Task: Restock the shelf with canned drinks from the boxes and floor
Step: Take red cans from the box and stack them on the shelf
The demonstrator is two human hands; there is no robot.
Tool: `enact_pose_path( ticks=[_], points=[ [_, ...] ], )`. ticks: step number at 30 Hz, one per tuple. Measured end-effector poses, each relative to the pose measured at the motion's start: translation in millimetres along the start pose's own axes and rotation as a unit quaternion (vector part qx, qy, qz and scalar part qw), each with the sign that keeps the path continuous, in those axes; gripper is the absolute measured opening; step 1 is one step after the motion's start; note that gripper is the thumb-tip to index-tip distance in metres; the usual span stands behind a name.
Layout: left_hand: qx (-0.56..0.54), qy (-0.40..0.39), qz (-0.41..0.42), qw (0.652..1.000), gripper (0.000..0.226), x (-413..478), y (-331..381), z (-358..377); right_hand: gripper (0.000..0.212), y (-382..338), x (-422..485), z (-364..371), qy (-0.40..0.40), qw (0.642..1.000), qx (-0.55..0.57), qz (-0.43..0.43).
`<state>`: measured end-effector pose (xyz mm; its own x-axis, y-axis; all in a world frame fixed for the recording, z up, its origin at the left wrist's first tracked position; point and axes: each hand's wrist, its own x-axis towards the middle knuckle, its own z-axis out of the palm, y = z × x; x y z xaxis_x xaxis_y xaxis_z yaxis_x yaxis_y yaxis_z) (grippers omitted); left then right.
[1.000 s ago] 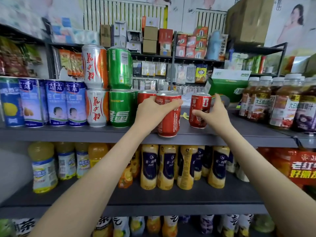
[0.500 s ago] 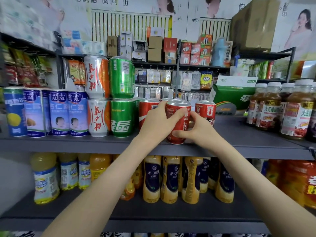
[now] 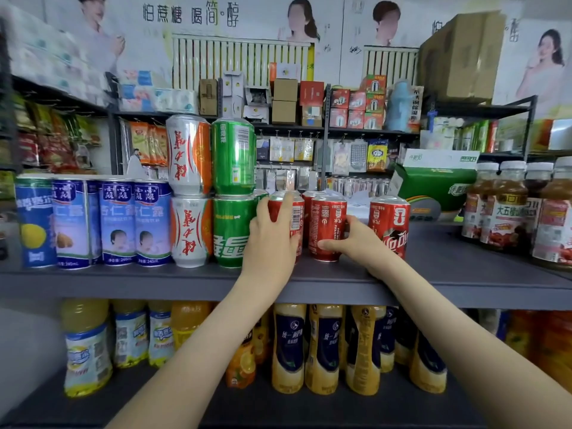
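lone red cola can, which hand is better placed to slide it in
Right, probably: the right hand is beside the lone red cola can; the left hand is farther, by the green cans.

a small grocery shop. the left hand (image 3: 272, 233) and right hand (image 3: 356, 243) reach onto a grey metal shelf (image 3: 448, 274) lined with drinks cans in rows, labels facing out: red cans (image 3: 328, 218) in the hands, green cans (image 3: 232, 156) and blue cans (image 3: 117, 221) to their left, brown bottled drinks (image 3: 507, 209) to their right. below the hands a second shelf (image 3: 309, 407) holds yellow bottles (image 3: 325, 345). beyond and above the hands stand more racks (image 3: 356, 130) with small boxed goods (image 3: 284, 100) and hanging snack packets (image 3: 148, 140), and advertising posters (image 3: 192, 17) cover the wall behind them
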<state>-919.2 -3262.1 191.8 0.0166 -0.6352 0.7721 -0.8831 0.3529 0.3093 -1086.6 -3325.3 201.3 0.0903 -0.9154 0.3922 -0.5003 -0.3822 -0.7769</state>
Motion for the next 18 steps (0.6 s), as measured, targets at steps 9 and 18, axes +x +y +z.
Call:
enact_pose_path(
  ticks=[9, 18],
  points=[
    [-0.027, -0.012, -0.022, 0.999, 0.071, 6.0, -2.0, 4.5, 0.076, -0.3, 13.3, 8.1, 0.015, 0.995, -0.096, 0.002],
    [-0.028, -0.014, -0.001, 1.000, 0.072, 5.9, -9.4, 4.0, 0.080, -4.1, 11.2, 14.9, 0.017, 0.989, -0.149, 0.009]
  ],
)
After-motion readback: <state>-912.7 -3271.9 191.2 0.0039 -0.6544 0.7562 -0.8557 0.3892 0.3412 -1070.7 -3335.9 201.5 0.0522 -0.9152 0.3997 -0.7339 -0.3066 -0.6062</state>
